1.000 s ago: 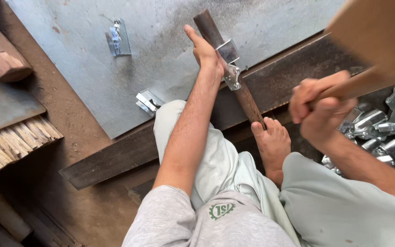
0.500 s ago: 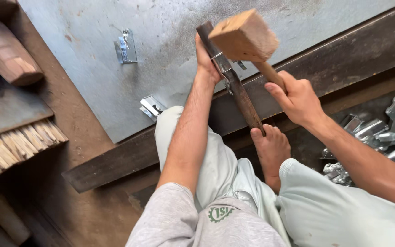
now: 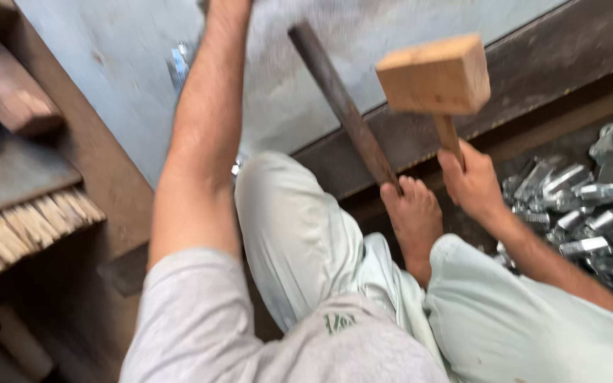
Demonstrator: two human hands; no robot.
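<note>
- A person sits on the floor, seen from above, in pale trousers and a grey top with a small green emblem (image 3: pixel 340 323) on the cloth near the lap; its marks are blurred.
- The right hand (image 3: pixel 473 186) has its fingers clenched round the handle of a wooden mallet (image 3: pixel 434 74), whose blocky head is raised above a dark timber beam (image 3: pixel 533 67).
- The left arm reaches up out of frame; that hand is cut off at the top edge, so its grasp cannot be told.
- A long dark metal bar (image 3: pixel 345 110) slants from the grey sheet-metal surface (image 3: pixel 122 57) down to the bare foot (image 3: pixel 413 216), touching the toes.
- A small shiny metal clip (image 3: pixel 179 64) lies on the sheet, blurred.
- A heap of shiny metal fittings (image 3: pixel 590 198) lies at right, suggesting many pieces remain or are finished; which, the view does not show.
- Wooden sticks (image 3: pixel 23 230) lie bundled at left.
</note>
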